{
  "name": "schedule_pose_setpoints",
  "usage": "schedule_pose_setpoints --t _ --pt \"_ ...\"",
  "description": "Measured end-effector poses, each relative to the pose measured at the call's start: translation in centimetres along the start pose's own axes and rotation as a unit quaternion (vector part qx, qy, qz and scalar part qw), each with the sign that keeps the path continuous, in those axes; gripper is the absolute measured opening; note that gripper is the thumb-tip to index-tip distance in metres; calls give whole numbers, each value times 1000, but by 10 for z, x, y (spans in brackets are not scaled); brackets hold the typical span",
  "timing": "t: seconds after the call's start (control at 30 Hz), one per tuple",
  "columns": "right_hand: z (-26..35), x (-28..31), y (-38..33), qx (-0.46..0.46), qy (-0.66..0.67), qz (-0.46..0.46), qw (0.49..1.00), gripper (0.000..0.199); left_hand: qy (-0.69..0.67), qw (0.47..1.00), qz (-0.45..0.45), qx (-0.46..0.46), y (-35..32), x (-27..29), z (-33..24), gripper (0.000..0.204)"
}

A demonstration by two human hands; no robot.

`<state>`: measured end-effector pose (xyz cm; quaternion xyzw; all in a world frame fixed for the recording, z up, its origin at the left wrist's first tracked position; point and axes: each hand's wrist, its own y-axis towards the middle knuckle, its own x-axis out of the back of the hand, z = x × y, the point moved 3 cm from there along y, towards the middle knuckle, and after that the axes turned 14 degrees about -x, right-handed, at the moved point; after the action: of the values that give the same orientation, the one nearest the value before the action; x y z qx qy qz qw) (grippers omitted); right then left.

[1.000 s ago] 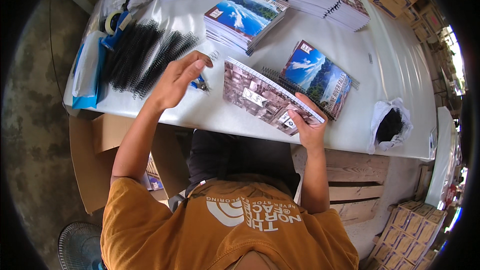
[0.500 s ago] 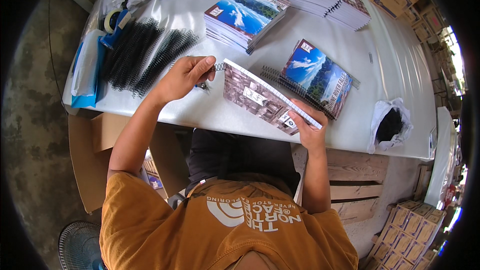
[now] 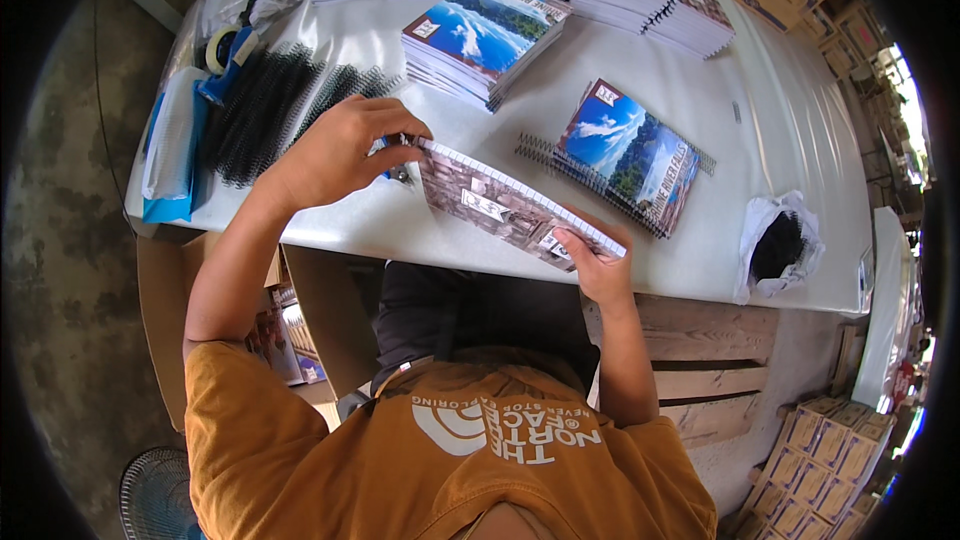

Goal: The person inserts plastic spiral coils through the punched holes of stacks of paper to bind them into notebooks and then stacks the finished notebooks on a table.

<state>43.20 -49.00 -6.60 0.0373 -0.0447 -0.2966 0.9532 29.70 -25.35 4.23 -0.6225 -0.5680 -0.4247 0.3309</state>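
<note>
I hold a notebook with a brick-pattern cover tilted up off the white table. My left hand grips its far left corner by the punched edge, with a small blue tool partly hidden under the fingers. My right hand pinches the notebook's near right corner. A spiral-bound notebook with a blue sky cover lies flat just beyond it, its black coil showing on the left.
A heap of black binding coils lies left of my left hand, beside a blue-and-white packet and a tape roll. Stacks of notebooks line the back. A white bag holding something black sits right. Cartons stand beyond.
The brick-cover notebook rose from lying flat to being tilted up in both hands. My left hand moved right from the coil heap to its corner.
</note>
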Motion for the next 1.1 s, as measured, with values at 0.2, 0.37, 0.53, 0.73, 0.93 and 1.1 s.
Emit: schedule_pose_setpoints --t 0.2,0.37,0.53,0.73,0.93,1.1 --pt "7 -9 1 54 -75 5 996 36 158 983 -76 -61 -2 3 -18 21" --pt "8 -16 0 105 -92 1 990 37 232 970 -50 -51 -4 -1 -24 25" --pt "6 -18 -1 120 -94 -4 988 37 292 951 -83 -62 -4 -5 -28 33" --pt "7 -28 -8 164 -115 -35 979 32 348 925 -126 -82 -53 -133 13 100" --pt "14 -40 -11 234 -104 21 966 30 427 829 -344 -107 -44 -81 16 105" --pt "7 -32 -17 227 -123 -42 965 31 398 836 -361 -112 -60 -124 16 112"
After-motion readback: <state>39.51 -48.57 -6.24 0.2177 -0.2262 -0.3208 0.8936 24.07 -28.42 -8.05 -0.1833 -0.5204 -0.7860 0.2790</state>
